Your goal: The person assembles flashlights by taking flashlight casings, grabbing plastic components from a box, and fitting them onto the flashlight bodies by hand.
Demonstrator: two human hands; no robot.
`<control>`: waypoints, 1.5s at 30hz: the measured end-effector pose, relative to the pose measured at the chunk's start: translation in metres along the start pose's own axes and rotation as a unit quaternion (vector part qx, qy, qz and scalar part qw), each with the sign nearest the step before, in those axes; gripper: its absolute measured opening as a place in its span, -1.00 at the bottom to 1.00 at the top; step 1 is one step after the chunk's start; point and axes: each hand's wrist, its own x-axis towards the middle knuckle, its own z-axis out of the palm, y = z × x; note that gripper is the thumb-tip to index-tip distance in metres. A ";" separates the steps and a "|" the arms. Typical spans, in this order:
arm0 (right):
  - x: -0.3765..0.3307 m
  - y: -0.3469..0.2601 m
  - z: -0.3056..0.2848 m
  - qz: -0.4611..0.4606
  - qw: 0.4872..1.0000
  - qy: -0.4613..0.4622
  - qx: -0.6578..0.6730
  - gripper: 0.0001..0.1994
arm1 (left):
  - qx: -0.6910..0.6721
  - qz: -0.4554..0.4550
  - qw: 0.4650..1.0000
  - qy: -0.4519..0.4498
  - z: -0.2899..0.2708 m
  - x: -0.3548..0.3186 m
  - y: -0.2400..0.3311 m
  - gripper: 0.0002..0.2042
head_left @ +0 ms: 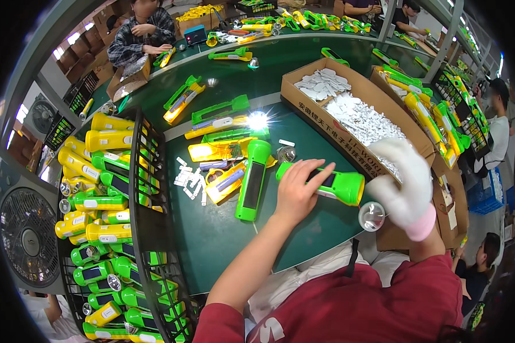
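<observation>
My bare left hand (300,191) is wrapped over a green flashlight housing (344,187) with a dark panel, lying on the table with its wide end toward the right. Near that end is my right hand (405,180) in a white glove, smeared by motion, its fingers unclear. A clear round reflector (372,216) sits just below the glove, by the table edge; I cannot tell whether the glove touches it. Left of my left hand lies another green flashlight (252,182). Beside it are opened yellow housings (226,182) with wires and batteries, and a loose reflector (286,153).
A black crate (134,194) full of green and yellow flashlights stands at left. Small white parts (191,182) lie scattered on the green table (212,251). A cardboard box (303,106) of white pieces stands at right. One reflector (257,120) is lit. A person (140,40) works across the table.
</observation>
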 end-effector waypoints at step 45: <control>0.423 0.237 0.390 0.104 0.918 -0.256 -0.285 -0.18 | -0.160 -0.269 0.931 -0.190 0.015 -0.025 -0.026 -0.87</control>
